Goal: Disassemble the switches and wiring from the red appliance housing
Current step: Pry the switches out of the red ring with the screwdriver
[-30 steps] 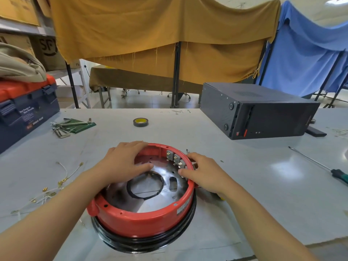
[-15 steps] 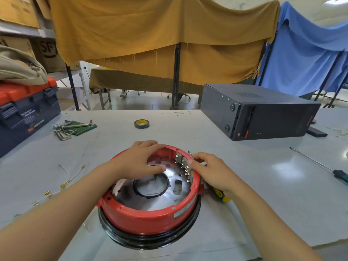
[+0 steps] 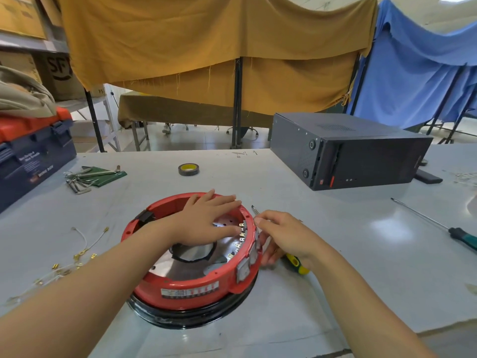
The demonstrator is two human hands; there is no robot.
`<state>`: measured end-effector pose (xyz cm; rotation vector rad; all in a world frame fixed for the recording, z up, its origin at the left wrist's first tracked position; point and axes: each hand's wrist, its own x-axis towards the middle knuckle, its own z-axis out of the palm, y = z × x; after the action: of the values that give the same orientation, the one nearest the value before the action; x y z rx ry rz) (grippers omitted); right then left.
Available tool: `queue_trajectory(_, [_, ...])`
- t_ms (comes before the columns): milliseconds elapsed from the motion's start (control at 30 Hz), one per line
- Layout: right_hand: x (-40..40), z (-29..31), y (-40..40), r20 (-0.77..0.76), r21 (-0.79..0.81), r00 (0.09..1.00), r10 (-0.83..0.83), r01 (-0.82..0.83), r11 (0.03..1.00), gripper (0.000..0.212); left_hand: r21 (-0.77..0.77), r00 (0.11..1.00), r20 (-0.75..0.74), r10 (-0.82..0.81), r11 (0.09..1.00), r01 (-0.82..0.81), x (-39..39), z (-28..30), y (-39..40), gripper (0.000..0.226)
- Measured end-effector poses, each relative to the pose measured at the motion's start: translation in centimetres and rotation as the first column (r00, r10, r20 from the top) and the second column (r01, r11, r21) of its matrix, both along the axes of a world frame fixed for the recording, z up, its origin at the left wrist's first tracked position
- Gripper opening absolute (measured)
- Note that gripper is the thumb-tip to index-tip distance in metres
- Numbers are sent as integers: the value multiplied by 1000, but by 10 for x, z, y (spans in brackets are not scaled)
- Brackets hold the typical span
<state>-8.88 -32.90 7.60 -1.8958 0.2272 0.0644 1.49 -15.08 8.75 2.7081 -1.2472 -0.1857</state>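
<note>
The round red appliance housing (image 3: pixel 191 289) sits upside down on a black ring at the table's near middle, its shiny metal floor showing. A row of switches (image 3: pixel 248 257) with metal terminals lines its right wall. My left hand (image 3: pixel 206 220) lies flat over the far rim and reaches inside, thumb near the terminals. My right hand (image 3: pixel 281 235) presses against the outside of the right wall by the switches, fingers curled; a yellow-handled screwdriver (image 3: pixel 296 263) lies under it. Removed white wires (image 3: pixel 67 257) with brass lugs lie on the table at the left.
A black computer case (image 3: pixel 348 148) stands at the back right. A green-handled screwdriver (image 3: pixel 438 223) lies at the right. A tape roll (image 3: pixel 188 169), hex keys on a green pouch (image 3: pixel 90 175) and a blue and red toolbox (image 3: pixel 28 151) are at the back and left.
The housing has turned clockwise, so the switch row now faces the right and front. My left hand has shifted to the far rim and my right hand to the outer wall.
</note>
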Motion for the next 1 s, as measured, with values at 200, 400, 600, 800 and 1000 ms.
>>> queue_trajectory(200, [-2,-2,-8,65,-146,998,4,5,989,18,-185,1000,7,17,983,-16,-15,11,-2,50])
queue_trajectory(400, [-3,-3,-10,211,-157,976,56,-23,987,29,-318,947,-312,76,931,-179,-42,10,-13,36])
queue_trajectory(600, [-7,-8,-14,280,-110,960,16,15,994,23,-345,899,-438,18,920,-186,-49,5,-18,40])
queue_trajectory(800, [-9,-15,-16,323,-81,946,11,16,997,21,-340,890,-456,-25,929,-147,-44,7,-16,41])
queue_trajectory(1000, [-8,-17,-20,320,-119,946,56,-18,993,13,-343,887,-459,-58,932,-117,-41,5,-14,46])
